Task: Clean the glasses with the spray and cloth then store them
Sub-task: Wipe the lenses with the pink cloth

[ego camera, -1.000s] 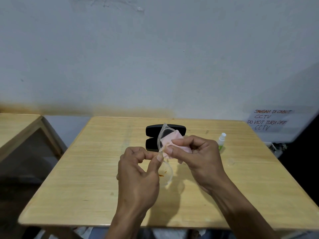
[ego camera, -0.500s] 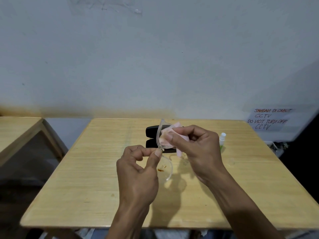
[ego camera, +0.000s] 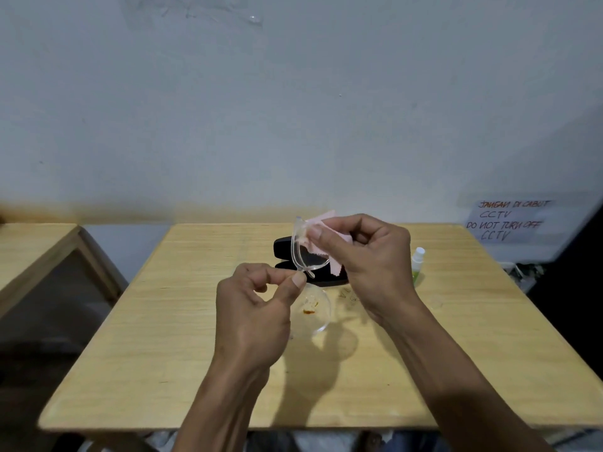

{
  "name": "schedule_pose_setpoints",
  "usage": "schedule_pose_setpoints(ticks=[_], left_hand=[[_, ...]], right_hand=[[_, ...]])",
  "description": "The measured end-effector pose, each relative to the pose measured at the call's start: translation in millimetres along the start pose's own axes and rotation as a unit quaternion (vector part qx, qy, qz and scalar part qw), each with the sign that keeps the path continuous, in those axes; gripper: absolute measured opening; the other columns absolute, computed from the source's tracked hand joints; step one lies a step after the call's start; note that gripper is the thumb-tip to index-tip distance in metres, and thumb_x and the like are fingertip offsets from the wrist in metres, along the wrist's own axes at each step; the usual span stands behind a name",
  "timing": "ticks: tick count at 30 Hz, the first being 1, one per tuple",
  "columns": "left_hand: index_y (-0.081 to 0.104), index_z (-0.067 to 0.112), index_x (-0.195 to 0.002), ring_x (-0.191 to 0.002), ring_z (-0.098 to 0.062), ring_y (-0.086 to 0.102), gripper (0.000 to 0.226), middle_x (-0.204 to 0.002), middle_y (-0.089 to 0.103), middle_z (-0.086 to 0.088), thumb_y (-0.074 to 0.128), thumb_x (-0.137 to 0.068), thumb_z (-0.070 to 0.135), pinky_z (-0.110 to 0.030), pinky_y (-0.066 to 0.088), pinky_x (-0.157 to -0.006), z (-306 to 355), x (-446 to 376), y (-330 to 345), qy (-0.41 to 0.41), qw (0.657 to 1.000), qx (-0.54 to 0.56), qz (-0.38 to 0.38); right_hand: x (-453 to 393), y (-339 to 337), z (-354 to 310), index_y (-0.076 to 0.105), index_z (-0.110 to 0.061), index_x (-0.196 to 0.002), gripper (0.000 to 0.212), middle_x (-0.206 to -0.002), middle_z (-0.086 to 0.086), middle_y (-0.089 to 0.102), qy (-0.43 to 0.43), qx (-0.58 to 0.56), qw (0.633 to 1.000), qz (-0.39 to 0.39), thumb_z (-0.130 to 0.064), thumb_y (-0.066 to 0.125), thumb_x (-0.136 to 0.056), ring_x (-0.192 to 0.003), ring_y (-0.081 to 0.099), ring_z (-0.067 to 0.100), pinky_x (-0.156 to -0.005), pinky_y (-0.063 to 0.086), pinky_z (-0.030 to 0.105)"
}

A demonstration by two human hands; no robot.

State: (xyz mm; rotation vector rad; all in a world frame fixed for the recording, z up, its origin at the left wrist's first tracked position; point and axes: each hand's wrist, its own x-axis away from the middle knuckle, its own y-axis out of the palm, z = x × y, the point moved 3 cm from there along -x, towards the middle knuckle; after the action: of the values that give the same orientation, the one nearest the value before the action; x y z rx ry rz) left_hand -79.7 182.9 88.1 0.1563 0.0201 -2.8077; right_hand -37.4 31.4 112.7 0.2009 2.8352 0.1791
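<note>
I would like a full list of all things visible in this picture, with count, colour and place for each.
glasses: one, clear frame, held up above the table, an orange smear on the lower lens
cloth: one, pink, pressed on the upper lens
case: one, black, open, behind the hands
spray bottle: one, white cap and green body, right of the case
table: one, light wood, centre
second table: one, light wood, left edge
paper sign: one, white with red writing, on the wall at right
left hand: pinches the glasses at the bridge
right hand: holds the cloth
</note>
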Motion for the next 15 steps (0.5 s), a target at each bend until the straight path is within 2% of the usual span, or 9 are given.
schedule_pose_setpoints(ticks=[1,3,6,8,9,12,15], left_hand=[[0.072,-0.001,-0.079,-0.060,0.004,0.050,0.015,-0.089,0.058,-0.002,0.079,-0.078,0.013,-0.005,0.041,-0.047,1,0,0,-0.003,1.000,0.014,0.003],[0.074,0.006,-0.074,-0.074,-0.006,0.054,0.010,-0.089,0.062,-0.001,0.080,-0.077,0.014,-0.017,0.047,-0.063,1,-4,-1,-0.014,0.999,0.043,0.008],[0.075,0.012,-0.069,-0.085,-0.021,0.057,0.009,-0.097,0.070,-0.022,0.081,-0.075,0.015,-0.032,0.046,-0.081,4,-12,-5,-0.041,0.996,0.074,0.019],[0.075,0.008,-0.074,-0.081,-0.024,0.053,0.008,-0.095,0.068,-0.031,0.080,-0.075,0.014,-0.032,0.045,-0.079,6,-18,-7,-0.051,0.994,0.091,0.025],[0.074,0.006,-0.076,-0.081,-0.023,0.052,0.009,-0.091,0.067,-0.029,0.079,-0.076,0.013,-0.030,0.045,-0.077,7,-21,-7,-0.051,0.994,0.096,0.026],[0.072,0.004,-0.076,-0.079,-0.019,0.052,0.008,-0.092,0.066,-0.021,0.077,-0.079,0.010,-0.020,0.046,-0.069,9,-23,-3,-0.053,0.992,0.110,0.027],[0.071,0.003,-0.075,-0.075,-0.016,0.057,0.008,-0.094,0.068,-0.019,0.077,-0.079,0.008,-0.009,0.048,-0.057,12,-19,5,-0.056,0.990,0.128,0.024]], right_hand=[[1,-3,-1,0.077,-0.007,-0.083,0.015,-0.078,0.007,0.080,-0.002,-0.013,1.000,0.006,-0.013,0.087,-0.074,-0.072,0.075,0.018,-0.071,0.060,0.030],[3,-13,-1,0.075,-0.009,-0.082,0.012,-0.077,0.006,0.079,-0.001,-0.042,0.999,0.025,-0.013,0.085,-0.076,-0.072,0.073,0.018,-0.070,0.057,0.028],[11,-28,3,0.074,-0.015,-0.078,0.013,-0.072,0.002,0.074,0.021,-0.076,0.996,0.042,-0.020,0.084,-0.071,-0.071,0.067,0.016,-0.073,0.054,0.030],[18,-33,5,0.075,-0.016,-0.078,0.017,-0.071,0.002,0.074,0.039,-0.093,0.995,0.020,-0.027,0.083,-0.067,-0.074,0.069,0.020,-0.076,0.054,0.032],[21,-34,6,0.074,-0.016,-0.079,0.018,-0.072,0.003,0.075,0.048,-0.102,0.994,0.004,-0.027,0.082,-0.068,-0.075,0.070,0.022,-0.076,0.054,0.033],[32,-28,3,0.069,-0.009,-0.083,0.019,-0.067,0.000,0.074,0.049,-0.108,0.992,-0.037,-0.021,0.077,-0.071,-0.063,0.068,0.011,-0.067,0.054,0.023],[43,-12,3,0.071,-0.011,-0.082,0.012,-0.070,0.000,0.075,0.017,-0.041,0.996,-0.071,-0.015,0.080,-0.076,-0.063,0.067,0.008,-0.065,0.054,0.019]])
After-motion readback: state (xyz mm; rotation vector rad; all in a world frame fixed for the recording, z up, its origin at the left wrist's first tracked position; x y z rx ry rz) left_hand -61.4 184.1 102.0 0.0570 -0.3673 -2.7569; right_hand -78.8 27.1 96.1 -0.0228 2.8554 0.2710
